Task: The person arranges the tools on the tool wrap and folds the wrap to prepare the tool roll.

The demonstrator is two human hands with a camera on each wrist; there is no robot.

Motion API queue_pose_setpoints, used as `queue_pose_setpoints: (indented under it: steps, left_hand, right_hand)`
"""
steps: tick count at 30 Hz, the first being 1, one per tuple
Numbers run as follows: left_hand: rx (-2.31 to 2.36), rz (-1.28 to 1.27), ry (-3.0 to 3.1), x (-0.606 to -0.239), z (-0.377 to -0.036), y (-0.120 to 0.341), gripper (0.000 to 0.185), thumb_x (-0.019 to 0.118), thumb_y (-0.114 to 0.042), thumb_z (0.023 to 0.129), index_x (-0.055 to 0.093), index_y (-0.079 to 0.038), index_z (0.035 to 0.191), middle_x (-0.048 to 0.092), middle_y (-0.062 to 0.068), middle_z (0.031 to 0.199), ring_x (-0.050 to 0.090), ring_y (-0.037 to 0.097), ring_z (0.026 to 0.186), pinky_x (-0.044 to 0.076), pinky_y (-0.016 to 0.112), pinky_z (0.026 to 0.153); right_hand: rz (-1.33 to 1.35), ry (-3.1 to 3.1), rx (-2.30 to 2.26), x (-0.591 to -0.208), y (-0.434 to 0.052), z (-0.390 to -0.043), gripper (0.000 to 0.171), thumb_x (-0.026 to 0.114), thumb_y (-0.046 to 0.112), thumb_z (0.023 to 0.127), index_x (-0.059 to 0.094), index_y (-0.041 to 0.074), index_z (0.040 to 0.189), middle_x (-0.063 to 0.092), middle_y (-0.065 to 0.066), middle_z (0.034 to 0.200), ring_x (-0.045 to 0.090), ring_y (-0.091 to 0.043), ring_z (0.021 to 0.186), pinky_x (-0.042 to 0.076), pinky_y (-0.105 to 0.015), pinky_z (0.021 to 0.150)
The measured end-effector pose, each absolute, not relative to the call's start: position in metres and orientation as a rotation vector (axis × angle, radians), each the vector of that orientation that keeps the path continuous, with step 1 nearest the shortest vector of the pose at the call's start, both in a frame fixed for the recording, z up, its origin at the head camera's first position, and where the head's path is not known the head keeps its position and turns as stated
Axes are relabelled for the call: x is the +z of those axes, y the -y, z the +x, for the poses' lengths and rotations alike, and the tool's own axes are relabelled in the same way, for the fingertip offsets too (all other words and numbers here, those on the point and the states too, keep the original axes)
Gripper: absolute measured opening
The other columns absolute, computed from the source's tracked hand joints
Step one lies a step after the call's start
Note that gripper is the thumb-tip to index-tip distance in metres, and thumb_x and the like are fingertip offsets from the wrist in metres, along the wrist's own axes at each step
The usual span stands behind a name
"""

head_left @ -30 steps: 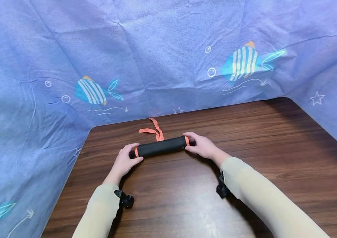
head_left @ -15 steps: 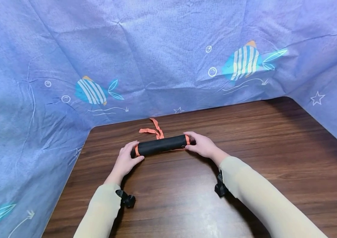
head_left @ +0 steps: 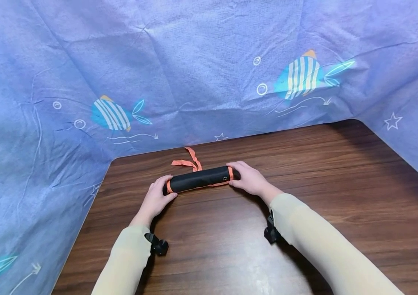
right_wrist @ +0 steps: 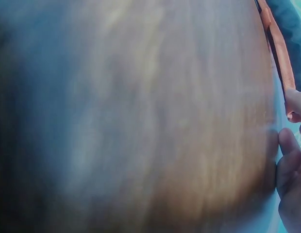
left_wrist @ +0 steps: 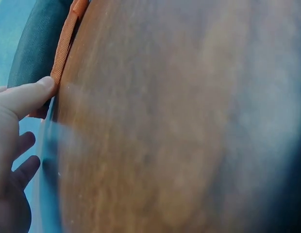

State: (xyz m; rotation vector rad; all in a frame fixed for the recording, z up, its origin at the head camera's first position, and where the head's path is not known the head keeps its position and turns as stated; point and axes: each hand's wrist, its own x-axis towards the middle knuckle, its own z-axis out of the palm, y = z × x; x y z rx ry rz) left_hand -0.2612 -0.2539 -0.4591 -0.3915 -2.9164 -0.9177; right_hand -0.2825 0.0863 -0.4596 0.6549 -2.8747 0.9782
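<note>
Head view: one black roll [head_left: 199, 179] with orange trim lies across the table [head_left: 304, 172] between my two hands.
Count: one roll, two orange end bands, one loose orange strap [head_left: 188, 161] with two tails, two hands, two wrist cameras.
Left hand [head_left: 156, 198]: my fingers curl round the roll's left end, thumb on the near side.
Right hand [head_left: 249, 179]: my fingers wrap the roll's right end, just beside a small metal eyelet.
Strap: on the table just beyond the roll, nearer my left hand; where it joins the roll is hidden.
Left wrist view: blurred; my thumb [left_wrist: 29, 94] touches the orange edge of the roll [left_wrist: 36, 46], which is cut off at the top.
Right wrist view: mostly blurred table; only fingertips [right_wrist: 289, 155] and a sliver of orange trim show at the right edge.
Backdrop: one blue cloth [head_left: 179, 65] with two whole striped fish beyond my hands.
</note>
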Motion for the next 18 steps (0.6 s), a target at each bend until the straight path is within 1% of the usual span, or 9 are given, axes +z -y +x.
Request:
queue_pose_setpoints:
  steps: [6, 12, 18]
  left_hand:
    - [-0.947, -0.332, 2.928, -0.4575, -0.2631, 0.2529, 0.057, 0.072, -0.019, 0.083, 0.047, -0.012, 0.135, 0.042, 0.014, 0.139, 0.037, 0.036, 0.124, 0.031, 0.054, 0.098]
    - [-0.988, -0.331, 2.912, -0.4539, -0.2644, 0.2517, 0.054, 0.071, -0.02, 0.083, 0.05, -0.014, 0.132, 0.044, 0.013, 0.138, 0.038, 0.035, 0.123, 0.031, 0.055, 0.098]
    - [-1.052, -0.277, 2.944, -0.4595, -0.263, 0.2537, 0.056, 0.071, -0.021, 0.084, 0.047, -0.014, 0.134, 0.053, 0.014, 0.128, 0.042, 0.034, 0.117, 0.031, 0.055, 0.097]
  right_hand:
    - [0.629, 2.845, 0.996, -0.4602, -0.0858, -0.2841, 0.057, 0.071, 0.029, 0.083, 0.05, 0.016, 0.134, 0.052, -0.008, 0.13, 0.05, -0.025, 0.118, 0.039, -0.046, 0.094]
    - [0.626, 2.814, 1.016, -0.4601, -0.0866, -0.2852, 0.055, 0.072, 0.027, 0.082, 0.051, 0.018, 0.132, 0.051, -0.007, 0.13, 0.05, -0.026, 0.117, 0.04, -0.048, 0.092]
    - [0.651, 2.835, 0.987, -0.4634, -0.0864, -0.2851, 0.048, 0.071, 0.028, 0.083, 0.055, 0.016, 0.126, 0.051, -0.007, 0.129, 0.05, -0.024, 0.117, 0.04, -0.044, 0.094]
